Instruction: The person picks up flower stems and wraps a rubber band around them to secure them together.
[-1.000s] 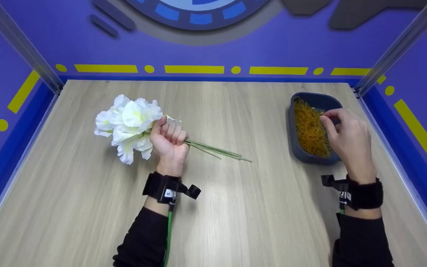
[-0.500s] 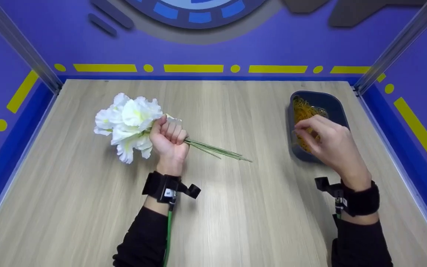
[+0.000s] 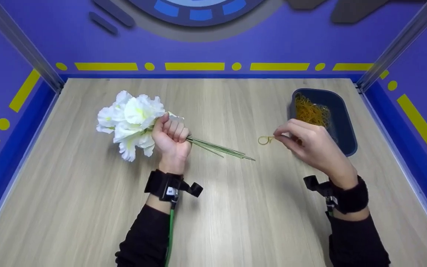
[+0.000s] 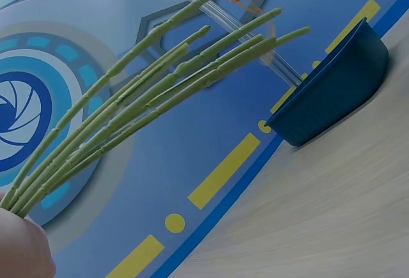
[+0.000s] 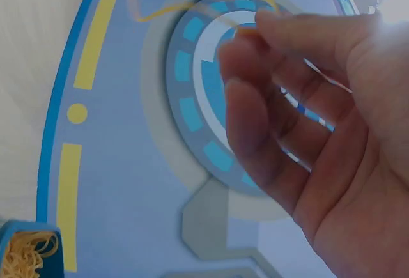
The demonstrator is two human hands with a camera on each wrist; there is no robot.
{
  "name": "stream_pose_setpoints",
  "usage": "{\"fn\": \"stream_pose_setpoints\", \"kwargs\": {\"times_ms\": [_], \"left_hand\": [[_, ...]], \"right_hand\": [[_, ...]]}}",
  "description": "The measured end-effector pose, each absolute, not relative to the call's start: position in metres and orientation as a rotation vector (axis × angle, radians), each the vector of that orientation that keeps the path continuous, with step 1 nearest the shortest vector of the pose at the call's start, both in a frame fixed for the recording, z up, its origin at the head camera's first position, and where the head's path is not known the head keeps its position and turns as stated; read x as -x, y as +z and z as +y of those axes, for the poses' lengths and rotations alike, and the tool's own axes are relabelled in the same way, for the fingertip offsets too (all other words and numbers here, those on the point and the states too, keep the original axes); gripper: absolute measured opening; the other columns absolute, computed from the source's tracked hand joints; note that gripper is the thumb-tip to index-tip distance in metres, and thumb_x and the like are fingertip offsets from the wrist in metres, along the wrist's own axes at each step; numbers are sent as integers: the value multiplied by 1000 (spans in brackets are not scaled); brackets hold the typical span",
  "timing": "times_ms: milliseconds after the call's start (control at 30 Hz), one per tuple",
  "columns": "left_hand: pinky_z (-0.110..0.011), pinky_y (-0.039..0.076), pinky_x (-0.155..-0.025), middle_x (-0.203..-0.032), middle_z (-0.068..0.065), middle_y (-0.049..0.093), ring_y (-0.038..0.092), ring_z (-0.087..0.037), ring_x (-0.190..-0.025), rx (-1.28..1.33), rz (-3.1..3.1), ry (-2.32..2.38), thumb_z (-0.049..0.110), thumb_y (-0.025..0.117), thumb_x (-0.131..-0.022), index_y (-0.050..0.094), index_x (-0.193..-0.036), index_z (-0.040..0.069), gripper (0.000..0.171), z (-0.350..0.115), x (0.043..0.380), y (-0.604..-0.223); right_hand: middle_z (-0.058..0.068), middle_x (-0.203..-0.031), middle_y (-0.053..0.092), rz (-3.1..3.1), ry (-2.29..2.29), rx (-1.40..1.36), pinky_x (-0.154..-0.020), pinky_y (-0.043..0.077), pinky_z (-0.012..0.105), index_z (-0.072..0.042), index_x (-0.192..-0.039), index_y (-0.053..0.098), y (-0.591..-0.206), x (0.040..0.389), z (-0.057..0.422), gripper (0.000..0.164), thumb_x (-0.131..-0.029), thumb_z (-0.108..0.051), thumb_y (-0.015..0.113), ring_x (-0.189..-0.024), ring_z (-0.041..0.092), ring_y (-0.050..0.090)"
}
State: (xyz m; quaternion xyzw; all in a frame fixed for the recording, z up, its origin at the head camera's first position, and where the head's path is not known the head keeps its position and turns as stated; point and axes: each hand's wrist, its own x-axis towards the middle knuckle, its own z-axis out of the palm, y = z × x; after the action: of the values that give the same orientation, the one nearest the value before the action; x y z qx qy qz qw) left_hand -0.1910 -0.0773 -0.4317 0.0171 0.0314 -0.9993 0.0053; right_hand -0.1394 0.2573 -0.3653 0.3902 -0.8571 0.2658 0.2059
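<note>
My left hand (image 3: 172,139) grips a bunch of white artificial flowers (image 3: 137,116) by the stems. The blooms lie to the left of the fist, and green stems (image 4: 147,92) stick out to its right. Between thumb and fingertips, my right hand (image 3: 315,146) pinches a yellow rubber band (image 3: 264,140), whose loop hangs out to the left. In the right wrist view the same rubber band (image 5: 156,17) shows as a blurred loop beyond the fingertips. The band and the stem ends are apart in the head view.
A dark blue-grey tub (image 3: 347,129) with a heap of yellow rubber bands (image 3: 310,111) stands at the back right, partly behind the right hand. Blue-purple walls enclose the wood-grain table (image 3: 221,207) at the back and sides.
My right hand has come out of the tub and moved left, with a rubber band now visible in its pinch. The left hand and flowers have stayed nearly still.
</note>
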Motion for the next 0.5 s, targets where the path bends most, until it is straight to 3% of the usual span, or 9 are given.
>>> {"fn": "stream_pose_setpoints", "kwargs": {"times_ms": [167, 367, 500], "left_hand": [[-19, 7, -41, -52, 9, 15, 9, -4, -45, -59, 110, -3130, 8, 41, -96, 25, -56, 16, 45, -77, 191, -431], [-19, 7, -41, -52, 8, 15, 9, -5, -44, -31, 116, -3144, 9, 39, -97, 24, -57, 16, 44, -77, 191, -432], [-19, 7, -41, -52, 8, 15, 10, -5, -44, -30, 91, -3135, 9, 38, -98, 25, -56, 16, 44, -76, 191, -433]], "right_hand": [[-1, -91, 69, -2371, 805, -1140, -59, 41, 15, -10, -102, 73, -356, 141, 246, 19, -89, 3, 74, -67, 6, 56], [-1, -97, 70, -2343, 896, -1283, -69, 49, 16, -11, -105, 73, -354, 137, 230, 22, -90, 6, 72, -79, 10, 65], [-3, -100, 71, -2306, 956, -1388, -67, 50, 17, -12, -106, 73, -356, 134, 219, 22, -91, 5, 70, -80, 9, 65]]}}
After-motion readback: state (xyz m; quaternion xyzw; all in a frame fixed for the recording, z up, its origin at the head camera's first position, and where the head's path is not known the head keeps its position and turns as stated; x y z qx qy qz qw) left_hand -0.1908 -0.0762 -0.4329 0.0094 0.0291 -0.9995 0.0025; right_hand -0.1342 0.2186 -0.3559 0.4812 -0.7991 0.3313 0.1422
